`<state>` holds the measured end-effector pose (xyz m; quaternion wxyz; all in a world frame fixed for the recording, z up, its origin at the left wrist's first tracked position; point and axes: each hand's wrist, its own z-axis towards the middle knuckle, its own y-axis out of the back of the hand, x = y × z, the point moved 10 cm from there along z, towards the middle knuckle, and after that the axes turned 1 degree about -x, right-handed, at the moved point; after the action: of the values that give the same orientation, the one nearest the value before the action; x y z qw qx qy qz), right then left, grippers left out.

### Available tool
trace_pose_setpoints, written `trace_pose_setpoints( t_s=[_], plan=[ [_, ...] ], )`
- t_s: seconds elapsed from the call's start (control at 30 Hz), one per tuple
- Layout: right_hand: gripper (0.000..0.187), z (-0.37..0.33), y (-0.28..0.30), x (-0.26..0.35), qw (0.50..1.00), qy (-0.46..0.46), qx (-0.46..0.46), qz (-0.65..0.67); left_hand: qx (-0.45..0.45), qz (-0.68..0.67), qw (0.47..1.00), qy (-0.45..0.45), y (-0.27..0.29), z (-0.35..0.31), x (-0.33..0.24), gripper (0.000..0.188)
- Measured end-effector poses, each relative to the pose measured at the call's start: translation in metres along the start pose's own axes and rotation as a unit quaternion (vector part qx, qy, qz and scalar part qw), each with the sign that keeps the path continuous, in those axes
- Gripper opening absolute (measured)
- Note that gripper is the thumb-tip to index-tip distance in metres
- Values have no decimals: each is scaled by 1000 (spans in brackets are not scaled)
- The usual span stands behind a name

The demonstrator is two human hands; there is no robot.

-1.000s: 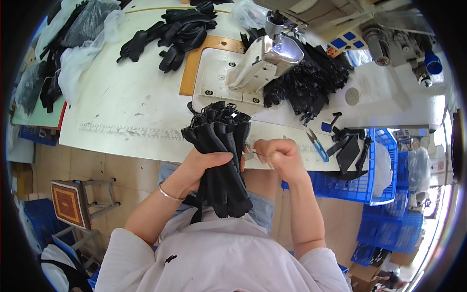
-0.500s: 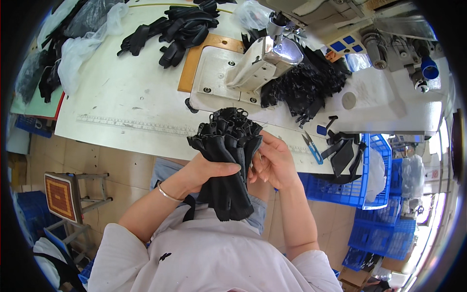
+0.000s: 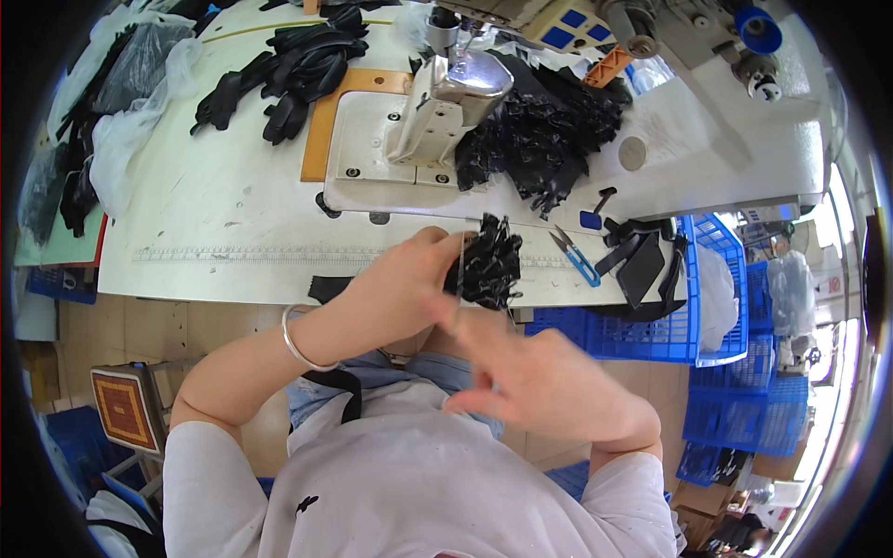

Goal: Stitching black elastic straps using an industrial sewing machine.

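Note:
In my left hand [image 3: 395,284] is a bundle of black fabric pieces [image 3: 491,265], gripped just above the table's front edge. The bundle lies sideways, its ruffled ends pointing right and its flat ends [image 3: 327,288] showing left of my wrist. My right hand [image 3: 549,377] is to the lower right of the bundle, blurred by motion. Its index finger reaches toward my left hand, with the thumb lower and apart; the other fingers are hidden. A thin, light strand [image 3: 460,270] runs along the bundle beside my left fingers; I cannot make out its kind.
A sewing machine [image 3: 446,116] stands beyond my hands, with a black ruffled pile [image 3: 544,130] on its right. More black pieces [image 3: 316,60] lie at the back left. Blue thread snips [image 3: 577,256] and black scraps [image 3: 642,270] are to the right, above a blue crate [image 3: 605,346].
The bundle has turned from upright to sideways and moved up over the table edge. My left hand has gone with it. My right hand has dropped from the bundle's side and swung across below.

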<state>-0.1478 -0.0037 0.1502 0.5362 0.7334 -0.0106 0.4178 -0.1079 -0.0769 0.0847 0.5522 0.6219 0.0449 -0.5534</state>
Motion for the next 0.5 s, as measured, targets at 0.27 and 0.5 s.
trace_pose_setpoints(
  t_s=[0.27, 0.5],
  plan=[
    [40, -24, -12, -57, 993, -68, -66, -75, 46, -377, 876, 299, 3, -2, 51, 44],
    [14, -73, 51, -151, 726, -79, -649, 215, 55, -584, 768, 255, -5, -2, 26, 40]
  ],
)
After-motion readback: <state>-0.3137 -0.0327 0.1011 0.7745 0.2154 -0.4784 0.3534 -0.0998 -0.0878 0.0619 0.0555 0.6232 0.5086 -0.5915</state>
